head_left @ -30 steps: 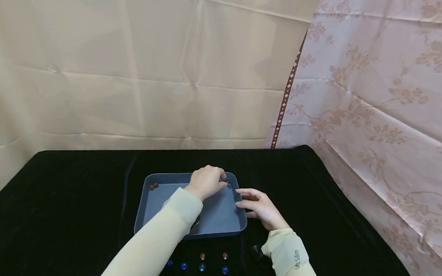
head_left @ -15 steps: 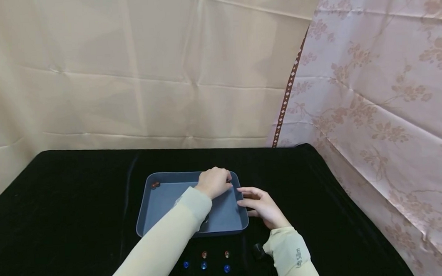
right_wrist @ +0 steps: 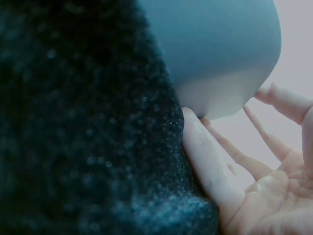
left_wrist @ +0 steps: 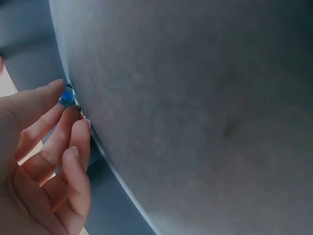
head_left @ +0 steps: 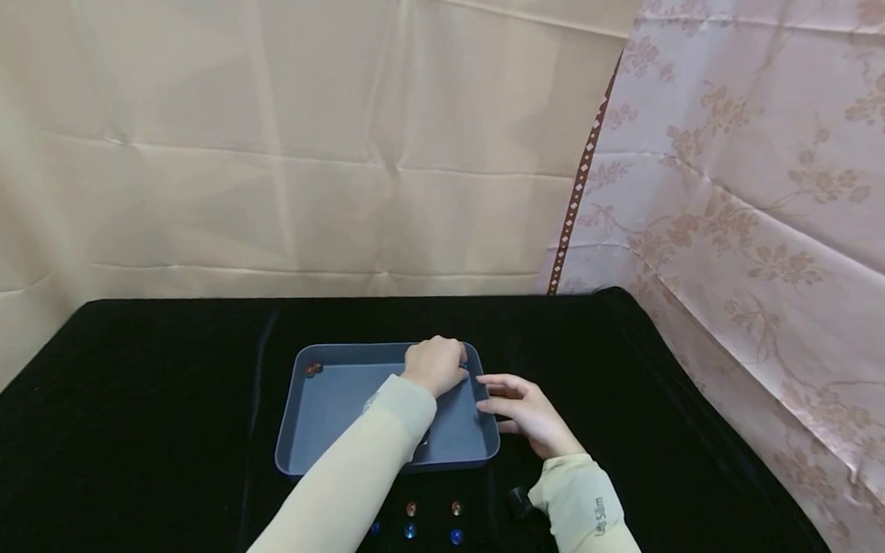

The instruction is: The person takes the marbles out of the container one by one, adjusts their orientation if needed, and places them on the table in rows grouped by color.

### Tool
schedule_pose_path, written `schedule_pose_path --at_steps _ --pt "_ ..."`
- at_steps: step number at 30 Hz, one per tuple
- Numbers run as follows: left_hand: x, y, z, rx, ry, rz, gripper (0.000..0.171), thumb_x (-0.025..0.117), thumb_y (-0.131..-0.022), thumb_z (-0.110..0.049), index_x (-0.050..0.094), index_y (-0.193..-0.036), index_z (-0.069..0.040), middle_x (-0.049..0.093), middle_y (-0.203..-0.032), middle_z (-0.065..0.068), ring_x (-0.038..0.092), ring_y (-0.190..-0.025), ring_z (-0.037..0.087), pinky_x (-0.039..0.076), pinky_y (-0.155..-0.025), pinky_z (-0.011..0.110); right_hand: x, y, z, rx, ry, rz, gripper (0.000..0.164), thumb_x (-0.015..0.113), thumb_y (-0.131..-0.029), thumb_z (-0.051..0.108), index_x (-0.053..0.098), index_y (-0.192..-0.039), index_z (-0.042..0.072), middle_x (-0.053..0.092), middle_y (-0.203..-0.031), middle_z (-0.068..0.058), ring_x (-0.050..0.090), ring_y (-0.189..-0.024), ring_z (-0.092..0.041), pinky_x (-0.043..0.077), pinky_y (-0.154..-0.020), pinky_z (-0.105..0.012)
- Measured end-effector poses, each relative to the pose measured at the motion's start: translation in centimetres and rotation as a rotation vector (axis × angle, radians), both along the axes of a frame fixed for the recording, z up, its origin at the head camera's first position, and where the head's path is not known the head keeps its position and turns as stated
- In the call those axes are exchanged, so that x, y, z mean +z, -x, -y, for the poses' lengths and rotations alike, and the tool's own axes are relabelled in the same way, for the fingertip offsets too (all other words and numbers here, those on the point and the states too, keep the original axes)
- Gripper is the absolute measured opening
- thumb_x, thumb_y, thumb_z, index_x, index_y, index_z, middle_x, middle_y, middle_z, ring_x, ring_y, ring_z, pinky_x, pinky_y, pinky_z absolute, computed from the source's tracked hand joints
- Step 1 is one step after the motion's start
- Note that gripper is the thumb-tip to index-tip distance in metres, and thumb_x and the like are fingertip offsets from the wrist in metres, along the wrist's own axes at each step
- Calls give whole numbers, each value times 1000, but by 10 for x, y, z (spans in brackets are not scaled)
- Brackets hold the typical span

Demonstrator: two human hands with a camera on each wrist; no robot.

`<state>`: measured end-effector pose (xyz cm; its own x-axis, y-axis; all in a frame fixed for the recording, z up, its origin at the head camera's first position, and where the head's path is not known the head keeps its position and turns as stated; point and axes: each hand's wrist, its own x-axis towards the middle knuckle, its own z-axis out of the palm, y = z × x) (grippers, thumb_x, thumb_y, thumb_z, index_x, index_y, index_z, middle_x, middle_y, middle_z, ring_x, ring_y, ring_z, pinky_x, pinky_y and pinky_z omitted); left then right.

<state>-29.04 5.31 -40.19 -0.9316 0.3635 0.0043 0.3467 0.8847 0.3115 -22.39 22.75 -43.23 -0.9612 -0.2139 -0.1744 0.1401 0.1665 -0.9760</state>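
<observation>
My left hand (head_left: 434, 365) reaches over the blue-grey tray (head_left: 330, 416) into its far right corner. In the left wrist view its thumb and fingertips pinch a blue glass marble (left_wrist: 67, 96) low against the tray's wall. A bit of a reddish marble (left_wrist: 85, 120) peeks out beside the fingertips, mostly hidden by them. Outside the tray's right side, my right hand (head_left: 528, 414) has its fingers loosely spread, fingertips right at the rim. From the right wrist, the fingers (right_wrist: 210, 161) lie along the tray's outer wall (right_wrist: 215, 58).
Two brown-red marbles (head_left: 313, 369) lie in the tray's far left corner. On the black cloth (head_left: 157, 425) in front are amber marbles (head_left: 456, 507) and blue marbles (head_left: 456, 537). A small black object (head_left: 519, 503) sits by the right sleeve.
My left hand has shifted slightly right and now covers the blue marble seen earlier in the tray's far right corner. The right hand stays at the tray's side.
</observation>
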Motion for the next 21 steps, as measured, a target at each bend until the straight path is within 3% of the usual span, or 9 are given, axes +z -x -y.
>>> schedule_pose_path --at_steps 7,18,21 --pt "-3 3 -4 -15 54 -18 18 71 -91 -32 77 -102 -19 75 -92 -2 59 -67 12 52 -64 34 0 0 0 -5 8 9 47 65 -92 12 54 -137 2 55 -138 -23 66 -106 -20 57 -89 -44" --pt "-3 2 -6 -28 91 -11 17 73 -90 -32 77 -101 -20 74 -88 -3 59 -67 12 52 -64 32 1 0 -1 6 15 14 47 64 -93 12 53 -137 3 53 -139 -23 66 -107 -21 56 -90 -45" --pt "-2 1 -4 -23 78 -8 13 72 -90 -32 76 -94 -19 71 -79 -4 57 -64 12 50 -61 31 1 0 -1 4 13 17 47 64 -92 13 54 -137 4 54 -139 -23 66 -107 -21 56 -90 -45"
